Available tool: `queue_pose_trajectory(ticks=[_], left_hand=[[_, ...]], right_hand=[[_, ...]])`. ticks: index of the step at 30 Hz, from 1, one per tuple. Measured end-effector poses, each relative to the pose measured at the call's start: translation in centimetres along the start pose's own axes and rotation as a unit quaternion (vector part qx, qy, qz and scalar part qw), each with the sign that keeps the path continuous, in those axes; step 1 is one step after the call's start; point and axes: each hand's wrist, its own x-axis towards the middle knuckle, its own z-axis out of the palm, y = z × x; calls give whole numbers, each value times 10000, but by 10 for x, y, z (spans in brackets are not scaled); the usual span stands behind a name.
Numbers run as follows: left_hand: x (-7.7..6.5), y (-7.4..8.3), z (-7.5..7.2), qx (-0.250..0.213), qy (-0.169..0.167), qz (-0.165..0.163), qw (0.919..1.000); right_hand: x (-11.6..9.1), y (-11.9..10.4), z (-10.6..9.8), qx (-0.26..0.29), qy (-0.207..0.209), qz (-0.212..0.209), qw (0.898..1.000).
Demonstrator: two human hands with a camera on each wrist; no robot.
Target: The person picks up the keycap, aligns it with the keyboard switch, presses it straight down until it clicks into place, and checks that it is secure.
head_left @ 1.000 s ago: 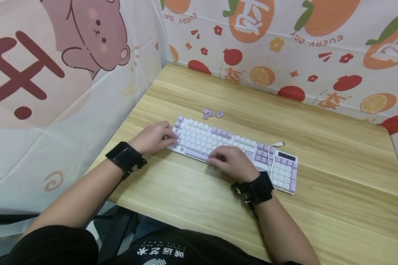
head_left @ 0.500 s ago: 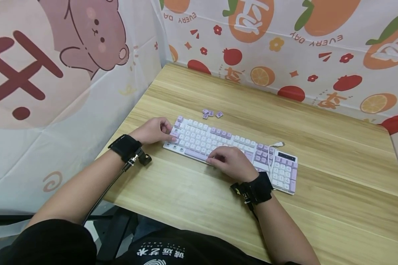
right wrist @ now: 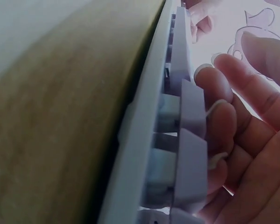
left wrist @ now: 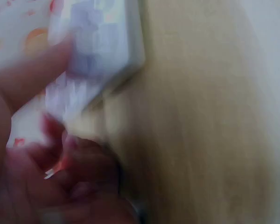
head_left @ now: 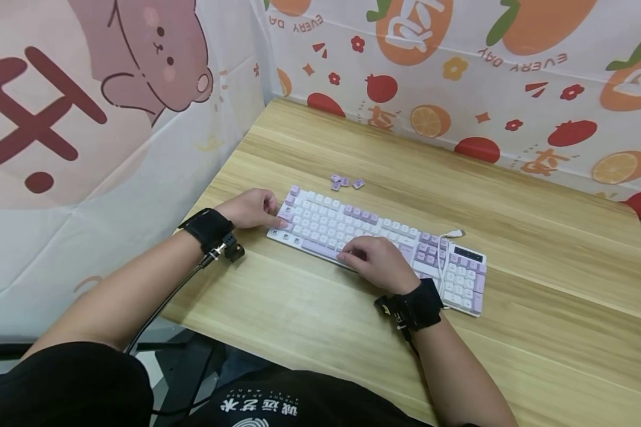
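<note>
A white and lilac keyboard (head_left: 320,222) lies on the wooden table, several dark bare switch spots (head_left: 285,236) showing at its left end. My left hand (head_left: 248,207) is beside that end, its thumb stretched onto the left-side keys and its other fingers loosely bent off the edge. The left wrist view is blurred, with the thumb (left wrist: 42,70) over the keys. Across the lower middle of the keyboard rests my right hand (head_left: 376,261), fingers loosely bent; close up, its fingertips (right wrist: 213,84) lie on the keys near the front edge.
Several loose lilac keycaps (head_left: 344,181) lie behind the keyboard. A white cable (head_left: 442,261) with a plug is bundled over the keyboard's right part. Printed cloths (head_left: 427,71) hang behind and left of the table (head_left: 299,308).
The left hand has drawn back from over the keyboard's left edge, its fingers bending off the keys while the thumb stays on them. The right hand keeps its place; the head view shifts slightly.
</note>
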Motion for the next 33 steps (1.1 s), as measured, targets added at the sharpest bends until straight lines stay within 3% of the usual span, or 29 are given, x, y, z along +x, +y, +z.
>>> queue_pose_trajectory(ticks=[13,21,27,33], left_hand=[[-2,0,2,20,-38,145,9999],[-6,8,-1,511,166,198,9984],[-3,31,-8,619,331,461,9965],[7,69,-19,750,652,980,9902]], right_hand=[[0,6,2,266,-72,252,9993],[0,7,5,616,-218,495,9966],[0,8,3,658,-265,558,9959],[1,8,0,676,-300,574,9956]])
